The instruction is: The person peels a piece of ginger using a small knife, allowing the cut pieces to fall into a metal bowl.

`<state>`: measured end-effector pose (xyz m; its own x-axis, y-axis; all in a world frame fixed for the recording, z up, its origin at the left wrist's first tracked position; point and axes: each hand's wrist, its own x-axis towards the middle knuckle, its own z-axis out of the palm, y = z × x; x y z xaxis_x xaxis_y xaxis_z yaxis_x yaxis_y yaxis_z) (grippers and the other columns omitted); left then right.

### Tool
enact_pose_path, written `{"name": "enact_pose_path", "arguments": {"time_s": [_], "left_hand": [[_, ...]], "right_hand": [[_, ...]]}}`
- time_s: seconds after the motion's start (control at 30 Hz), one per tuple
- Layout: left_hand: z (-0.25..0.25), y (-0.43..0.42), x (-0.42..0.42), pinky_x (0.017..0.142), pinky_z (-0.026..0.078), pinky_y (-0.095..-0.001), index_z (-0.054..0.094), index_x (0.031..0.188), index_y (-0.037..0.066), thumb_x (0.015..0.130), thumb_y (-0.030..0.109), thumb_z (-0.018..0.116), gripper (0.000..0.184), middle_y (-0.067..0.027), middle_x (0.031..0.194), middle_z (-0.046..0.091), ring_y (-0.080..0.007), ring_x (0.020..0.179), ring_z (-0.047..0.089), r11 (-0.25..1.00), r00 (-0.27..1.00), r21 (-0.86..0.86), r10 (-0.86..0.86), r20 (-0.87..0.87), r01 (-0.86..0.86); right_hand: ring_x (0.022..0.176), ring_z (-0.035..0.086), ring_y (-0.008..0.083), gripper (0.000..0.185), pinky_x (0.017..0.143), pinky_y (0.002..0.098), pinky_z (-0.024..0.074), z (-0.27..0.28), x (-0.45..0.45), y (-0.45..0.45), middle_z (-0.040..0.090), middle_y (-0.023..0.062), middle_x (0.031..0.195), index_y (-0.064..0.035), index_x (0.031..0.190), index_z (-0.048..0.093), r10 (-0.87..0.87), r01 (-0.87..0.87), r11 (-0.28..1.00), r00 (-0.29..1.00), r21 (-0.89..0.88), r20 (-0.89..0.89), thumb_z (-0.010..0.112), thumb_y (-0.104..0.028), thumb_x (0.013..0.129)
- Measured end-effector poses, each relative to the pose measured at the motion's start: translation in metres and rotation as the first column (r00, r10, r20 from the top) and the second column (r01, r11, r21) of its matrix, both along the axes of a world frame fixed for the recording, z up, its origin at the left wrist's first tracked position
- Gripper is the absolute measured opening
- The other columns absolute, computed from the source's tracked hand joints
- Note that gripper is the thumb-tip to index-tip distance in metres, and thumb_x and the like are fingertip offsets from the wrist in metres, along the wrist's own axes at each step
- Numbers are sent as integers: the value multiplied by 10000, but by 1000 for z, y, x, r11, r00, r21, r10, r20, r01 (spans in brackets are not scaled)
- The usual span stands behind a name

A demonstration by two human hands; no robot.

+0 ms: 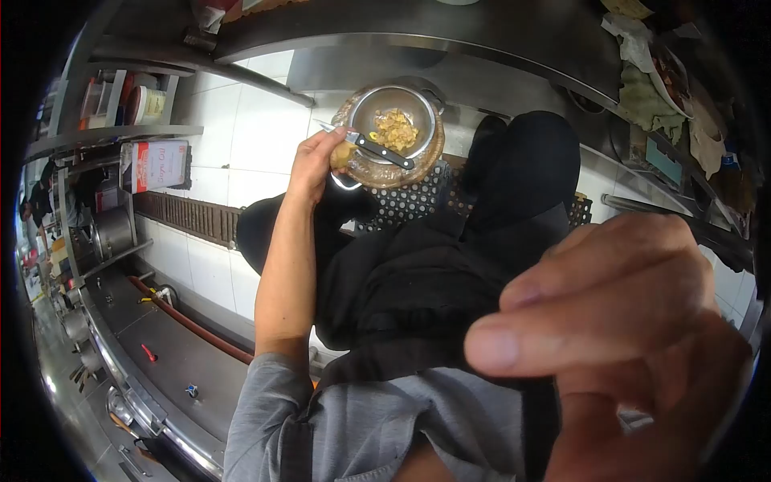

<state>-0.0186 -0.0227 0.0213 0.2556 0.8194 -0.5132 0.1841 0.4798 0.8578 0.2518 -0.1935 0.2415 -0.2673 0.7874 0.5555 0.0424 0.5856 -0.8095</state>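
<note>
Head view, inspected remotely: I record the work as partly done. A steel bowl [414, 104] rests on a wider round container [418, 171] with a brownish, glossy surface, low down in front of the wearer. Yellow-brown pieces [396, 130] lie in a heap inside it, covering only part of the bottom; I cannot tell whether these are trimmings or finished portions. One roundish, yellowish lump [343, 155] is out of the bowl, in the left hand [314, 154], just beside the rim. I judge this lump to be the portion left to deal with; whether further lumps await, I cannot establish.

Left hand: fingers closed, grasping the lump together with a knife [386, 151]. The blade points away to the left by the fingertips, and the black handle reaches over the near side of the bowl. I find no cutting under way, since the blade is not directed into the lump.

Right hand [634, 321]: raised close to the lens and well apart from the bowl, with fingers bent. I see nothing certain in its grip, and I cannot tell whether it is clenched on something small. It plays no part at the bowl.
</note>
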Motion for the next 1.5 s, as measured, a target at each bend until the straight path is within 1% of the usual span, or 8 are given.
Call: {"name": "enact_pose_path", "arguments": {"time_s": [0.3, 0.97, 1.03, 1.2, 1.33, 1.43, 1.47, 1.5], "left_hand": [[1, -1, 1, 447, 371, -224, 655, 903, 14, 908, 284, 649, 269, -38, 685, 615, -100, 524, 523, 998, 998, -1, 56, 11, -56], [-6, 2, 7, 447, 355, -220, 666, 834, 12, 915, 270, 650, 271, -37, 630, 604, -100, 490, 512, 1000, 1000, -12, 12, -5, -12], [-10, 2, 4, 448, 358, -219, 668, 838, 12, 916, 270, 648, 270, -37, 638, 608, -100, 496, 515, 1000, 1000, -10, 0, 4, 0], [-5, 0, 7, 475, 379, -219, 690, 928, -2, 921, 274, 634, 282, -40, 679, 621, -100, 530, 526, 1000, 999, -12, -3, -36, 3], [-10, 1, 5, 452, 356, -226, 668, 947, 3, 924, 282, 624, 283, -36, 675, 603, -101, 526, 517, 1000, 999, -2, -11, -30, 11], [-12, 1, 0, 468, 365, -235, 689, 900, -3, 915, 271, 644, 278, -43, 652, 610, -102, 519, 516, 1000, 1000, -4, -12, 17, 12], [-11, 0, 1, 466, 363, -235, 687, 880, 5, 911, 271, 652, 269, -38, 645, 608, -98, 514, 513, 1000, 1000, -5, -9, 16, 9], [-10, -1, 2, 466, 363, -235, 687, 880, 5, 911, 271, 652, 269, -38, 645, 608, -98, 514, 513, 1000, 1000, -3, 1, 19, -1]], "right_hand": [[648, 584, 158, 280, 495, 232, 485, 0, -10, 5, 643, 84, 922, -144, 1081, 604, 27, -27, 999, 999, -33, -19, 632, -272, 834], [554, 462, 89, 196, 419, 187, 373, 0, 0, 7, 606, 35, 837, -89, 897, 654, -3, 0, 997, 999, -77, -40, 663, -123, 705], [545, 449, 82, 189, 411, 183, 362, 3, -7, 8, 603, 30, 828, -84, 879, 659, -41, 37, 998, 996, -55, -74, 666, -108, 692], [522, 419, 65, 174, 392, 172, 334, -2, -77, 11, 593, 17, 807, -70, 833, 672, -354, 416, 901, 868, 120, -348, 674, -71, 659], [620, 549, 142, 191, 483, 213, 450, -6, -59, 9, 639, 68, 830, -105, 939, 668, -154, 185, 979, 943, 80, -294, 691, -174, 762], [694, 647, 200, 219, 552, 244, 537, -10, -23, -5, 674, 105, 847, -132, 1018, 665, -5, -7, 998, 983, -62, -184, 704, -251, 839], [719, 680, 219, 230, 575, 254, 566, -12, -22, -9, 685, 118, 853, -141, 1044, 664, -40, 28, 997, 986, -74, -165, 709, -276, 865], [708, 678, 219, 185, 575, 257, 562, -23, -40, -6, 685, 116, 814, -122, 970, 681, -265, 275, 960, 951, 46, -161, 732, -230, 829]]}}
